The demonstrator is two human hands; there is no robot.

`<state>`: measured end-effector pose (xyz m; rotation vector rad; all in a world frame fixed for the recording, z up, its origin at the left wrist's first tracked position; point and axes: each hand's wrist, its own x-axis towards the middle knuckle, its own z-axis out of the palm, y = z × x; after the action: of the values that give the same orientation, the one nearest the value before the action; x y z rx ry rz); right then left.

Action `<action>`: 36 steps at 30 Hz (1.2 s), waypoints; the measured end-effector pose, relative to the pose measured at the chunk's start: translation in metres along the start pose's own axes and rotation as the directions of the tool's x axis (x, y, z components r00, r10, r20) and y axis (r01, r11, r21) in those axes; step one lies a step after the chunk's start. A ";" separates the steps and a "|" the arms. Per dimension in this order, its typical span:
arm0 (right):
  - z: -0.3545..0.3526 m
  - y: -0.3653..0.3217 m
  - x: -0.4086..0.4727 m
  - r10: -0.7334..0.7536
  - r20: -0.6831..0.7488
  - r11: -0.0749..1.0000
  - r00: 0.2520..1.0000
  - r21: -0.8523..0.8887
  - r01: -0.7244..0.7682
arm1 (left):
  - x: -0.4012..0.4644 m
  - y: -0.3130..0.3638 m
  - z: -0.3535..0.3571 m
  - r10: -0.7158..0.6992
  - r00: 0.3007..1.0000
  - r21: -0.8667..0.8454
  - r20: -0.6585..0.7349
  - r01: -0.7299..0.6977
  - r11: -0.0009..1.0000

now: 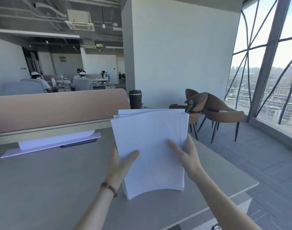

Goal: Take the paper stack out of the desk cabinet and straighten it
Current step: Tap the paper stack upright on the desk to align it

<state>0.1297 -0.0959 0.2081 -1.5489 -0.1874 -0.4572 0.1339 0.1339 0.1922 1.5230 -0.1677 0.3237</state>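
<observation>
A stack of white paper (150, 146) stands upright on its lower edge on the grey desk (50, 188). Its sheets are fanned unevenly at the top and at the lower left corner. My left hand (120, 165) grips the stack's left edge, thumb across the front. My right hand (186, 155) holds the right edge, thumb lying on the front sheet. The desk cabinet is not in view.
A tan divider panel (58, 107) runs along the desk's back edge. Below it lie a white paper pile (55, 140) and a dark phone (78, 143). A black tumbler (135, 98) stands behind the stack. Brown chairs (215, 112) stand to the right by the window.
</observation>
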 end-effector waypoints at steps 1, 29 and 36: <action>0.001 -0.003 0.004 -0.015 -0.005 1.000 1.000 -0.007 0.015 | 0.000 -0.001 0.002 0.005 1.000 0.003 -0.019 -0.005 1.000; 0.006 0.044 -0.007 0.018 -0.142 0.999 0.990 -0.035 -0.023 | -0.008 -0.042 0.029 -0.115 0.986 -0.031 -0.125 0.112 0.993; 0.011 0.068 -0.012 0.091 -0.234 0.992 0.968 -0.063 -0.108 | -0.008 -0.055 0.031 -0.144 0.981 0.020 -0.132 0.148 0.989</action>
<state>0.1472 -0.0856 0.1414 -1.5568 0.0882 -0.5654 0.1458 0.1009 0.1390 1.5289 0.0523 0.3078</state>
